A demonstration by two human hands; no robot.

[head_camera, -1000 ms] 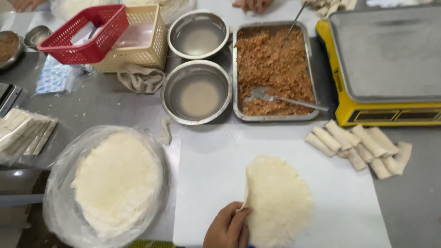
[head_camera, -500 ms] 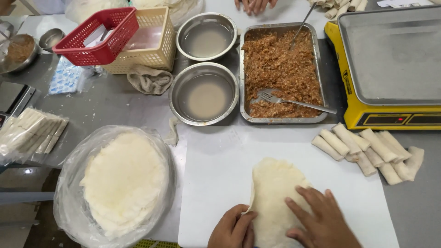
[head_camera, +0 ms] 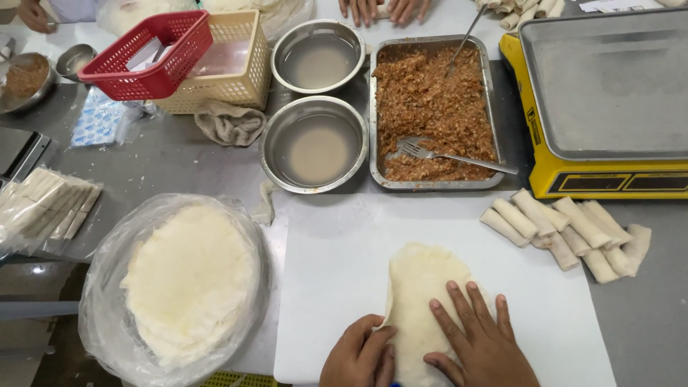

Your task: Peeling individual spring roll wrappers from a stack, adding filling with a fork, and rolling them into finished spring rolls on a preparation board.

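Note:
A thin pale wrapper sheet (head_camera: 419, 287) lies on a white cutting board (head_camera: 330, 287) at the bottom centre. My right hand (head_camera: 476, 337) rests flat on the wrapper with fingers spread. My left hand (head_camera: 358, 351) pinches the wrapper's lower left edge, which curls up slightly. A metal tray of brown minced filling (head_camera: 430, 107) with a fork (head_camera: 448, 154) sits beyond the board. A stack of round wrappers (head_camera: 186, 276) in clear plastic lies to the left.
Several rolled spring rolls (head_camera: 566, 229) lie at the board's right. Two steel bowls of cloudy liquid (head_camera: 315, 147) (head_camera: 319, 57), a red basket (head_camera: 147, 54) on a cream basket, a cloth (head_camera: 229, 122) and a yellow scale (head_camera: 602, 100) stand behind. Another person's hands (head_camera: 380, 8) work at the far edge.
My right hand came into view and moved up onto the wrapper, pressing it flat. My left hand kept its hold on the wrapper's edge.

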